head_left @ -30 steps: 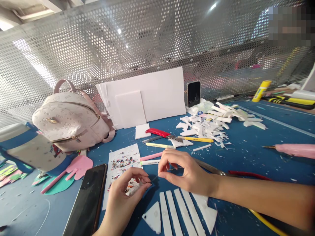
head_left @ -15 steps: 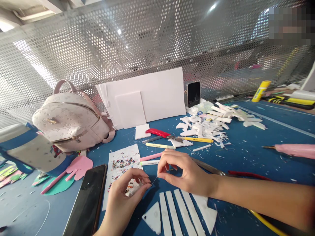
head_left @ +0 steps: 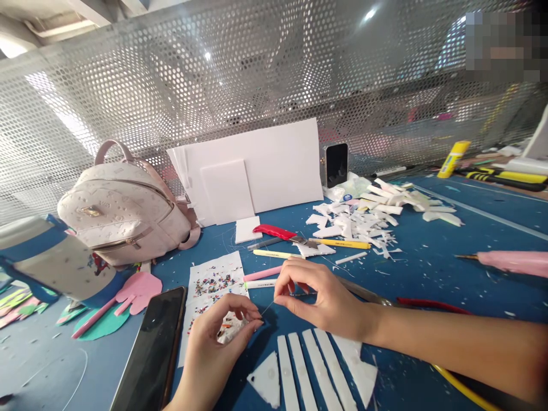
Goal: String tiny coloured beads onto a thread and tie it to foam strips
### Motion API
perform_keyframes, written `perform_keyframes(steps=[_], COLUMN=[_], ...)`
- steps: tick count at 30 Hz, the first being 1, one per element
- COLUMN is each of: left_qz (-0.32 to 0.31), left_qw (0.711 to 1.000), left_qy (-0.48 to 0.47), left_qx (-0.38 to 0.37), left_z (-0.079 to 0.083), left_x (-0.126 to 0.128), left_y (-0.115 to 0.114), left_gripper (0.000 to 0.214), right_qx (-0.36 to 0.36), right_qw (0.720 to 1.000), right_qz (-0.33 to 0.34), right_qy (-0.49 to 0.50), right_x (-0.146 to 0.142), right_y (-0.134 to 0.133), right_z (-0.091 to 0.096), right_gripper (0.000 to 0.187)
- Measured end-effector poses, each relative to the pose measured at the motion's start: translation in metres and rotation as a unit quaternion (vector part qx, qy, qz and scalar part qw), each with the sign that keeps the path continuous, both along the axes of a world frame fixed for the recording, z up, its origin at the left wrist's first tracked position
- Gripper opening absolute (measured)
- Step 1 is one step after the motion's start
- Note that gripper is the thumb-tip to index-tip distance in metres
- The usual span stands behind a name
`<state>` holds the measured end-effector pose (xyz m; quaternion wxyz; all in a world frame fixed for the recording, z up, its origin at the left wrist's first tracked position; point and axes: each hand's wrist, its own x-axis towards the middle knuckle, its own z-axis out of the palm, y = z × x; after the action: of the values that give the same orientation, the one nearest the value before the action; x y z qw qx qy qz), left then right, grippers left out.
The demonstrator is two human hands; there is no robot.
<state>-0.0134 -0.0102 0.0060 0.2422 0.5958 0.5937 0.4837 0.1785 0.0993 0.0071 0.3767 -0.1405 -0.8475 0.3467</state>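
Note:
My left hand (head_left: 216,348) is pinched shut over a white sheet (head_left: 212,291) sprinkled with tiny coloured beads; what its fingertips hold is too small to name. My right hand (head_left: 319,299) is also pinched, holding a thin needle or wire (head_left: 268,308) whose tip points down-left toward my left fingertips. The two hands nearly touch. Just in front of them lie several white foam strips (head_left: 306,368) and a white foam triangle (head_left: 268,378) on the blue table (head_left: 428,268).
A black phone (head_left: 149,348) lies left of my left hand. Behind are a pale pink backpack (head_left: 122,208), white boards (head_left: 257,171) leaning on the mesh screen, a red cutter (head_left: 276,232), pens, a scrap pile (head_left: 363,220), and a pink glue gun (head_left: 514,261) at right.
My right hand has lifted slightly and tilted the needle, its tip staying near my left fingertips. The left hand has hardly moved.

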Motion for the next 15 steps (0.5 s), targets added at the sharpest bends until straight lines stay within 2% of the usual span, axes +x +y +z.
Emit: perform_keyframes(steps=[8, 15], left_qz=[0.002, -0.023], left_qw=[1.0, 0.998], left_qy=[0.007, 0.051], left_qx=[0.019, 0.031], left_z=[-0.0027, -0.008], left_x=[-0.0016, -0.0083], left_y=[0.0005, 0.0014], left_gripper=[0.004, 0.004], right_qx=[0.007, 0.024], right_qw=[1.0, 0.999], right_qz=[0.013, 0.024], right_qy=[0.016, 0.021], right_x=[-0.0011, -0.0013], right_y=[0.0002, -0.0012], right_z=[0.0029, 0.0025], right_gripper=[0.007, 0.007])
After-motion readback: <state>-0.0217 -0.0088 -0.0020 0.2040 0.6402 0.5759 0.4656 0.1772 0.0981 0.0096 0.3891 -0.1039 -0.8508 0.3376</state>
